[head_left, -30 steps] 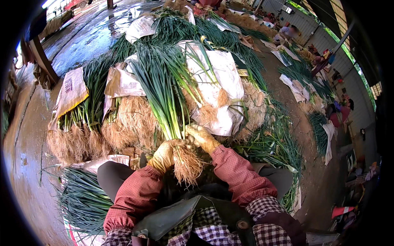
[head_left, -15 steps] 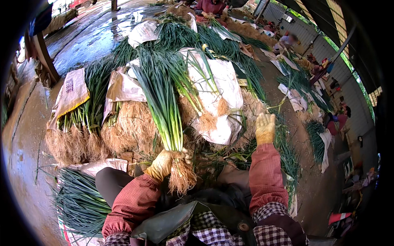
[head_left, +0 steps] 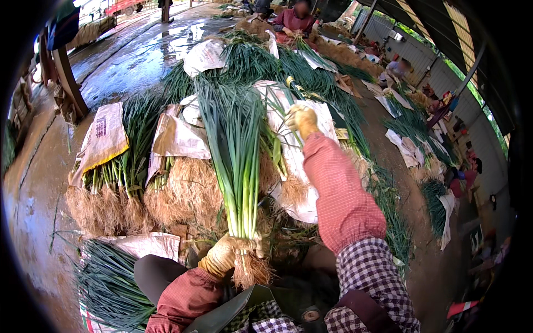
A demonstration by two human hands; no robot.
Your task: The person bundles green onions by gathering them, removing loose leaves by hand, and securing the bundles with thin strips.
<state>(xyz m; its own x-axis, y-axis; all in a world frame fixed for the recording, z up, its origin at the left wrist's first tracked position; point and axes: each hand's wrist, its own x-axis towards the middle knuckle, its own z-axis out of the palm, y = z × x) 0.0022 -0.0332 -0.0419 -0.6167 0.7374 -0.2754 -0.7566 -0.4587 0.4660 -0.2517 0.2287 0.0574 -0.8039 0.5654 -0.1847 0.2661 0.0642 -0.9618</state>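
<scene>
My left hand (head_left: 225,256), in a yellowed glove, is closed around the white lower ends of a thick bunch of green onions (head_left: 239,177). The bunch stands tilted away from me, leaves pointing far, with its brown roots hanging below my fist. My right hand (head_left: 302,120), gloved too, reaches over a white sack (head_left: 291,100) lying on the pile. Its fingers are curled around a few thin green onion leaves there; my forearm hides the roots of those stalks. Some loose green onions (head_left: 276,152) lie between the bunch and the sack, partly covered.
Rooty bundles (head_left: 191,188) lie in a row, partly under a pale sack (head_left: 180,136) and a yellow-edged sack (head_left: 102,133). More green onions (head_left: 114,277) lie by my left knee. A wooden post (head_left: 69,83) stands far left. A co-worker (head_left: 297,22) sits behind the pile.
My right hand has moved left and away from me, from the pile's right side onto stalks on the white sack, and has closed. The left hand still holds the bunch, now slightly nearer me.
</scene>
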